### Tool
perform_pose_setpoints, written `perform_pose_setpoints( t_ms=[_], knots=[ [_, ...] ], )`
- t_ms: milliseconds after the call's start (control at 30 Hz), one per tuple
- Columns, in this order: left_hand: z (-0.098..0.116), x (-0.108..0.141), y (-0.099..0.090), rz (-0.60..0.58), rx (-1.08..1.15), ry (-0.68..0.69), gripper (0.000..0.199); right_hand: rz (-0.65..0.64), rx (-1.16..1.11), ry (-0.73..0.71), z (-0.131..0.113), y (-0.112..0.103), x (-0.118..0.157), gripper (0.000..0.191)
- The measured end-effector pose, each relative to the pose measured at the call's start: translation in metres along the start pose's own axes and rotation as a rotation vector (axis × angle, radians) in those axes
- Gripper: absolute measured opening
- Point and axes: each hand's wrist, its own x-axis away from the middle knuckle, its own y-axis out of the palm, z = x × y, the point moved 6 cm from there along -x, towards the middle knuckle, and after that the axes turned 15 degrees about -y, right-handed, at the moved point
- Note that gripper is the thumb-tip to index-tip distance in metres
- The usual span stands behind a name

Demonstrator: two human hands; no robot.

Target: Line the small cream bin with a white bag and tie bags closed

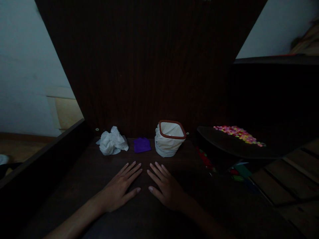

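My left hand [122, 186] lies flat on the dark wooden surface [134, 219], palm down, fingers spread and holding nothing. Mirroring it, my right hand [165, 187] also rests palm down with its fingers apart. Beyond the left fingertips is a folded purple cloth [142, 145]. To the cloth's left sits a crumpled white plastic bag [112, 142]. A small bin [167, 146] with a white liner and a reddish-brown square rim stands just past my right fingertips, tilted slightly. Neither hand touches these things.
A tall dark wooden panel [149, 66] rises behind the objects. At left runs a raised dark side board [45, 159]. On the right, a dark curved shelf [224, 144] carries a strand of pink and yellow beads or flowers [239, 134]. Below it are colourful items, dimly lit.
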Motion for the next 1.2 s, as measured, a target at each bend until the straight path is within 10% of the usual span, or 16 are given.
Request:
perform_pose_setpoints(
  t_ms=[1200],
  knots=[
    [0.0003,0.0008,-0.0025,0.048,0.046,0.019,0.064,0.012,-0.025,0.0,-0.0004,-0.0021,-0.0001,0.059]
  ],
)
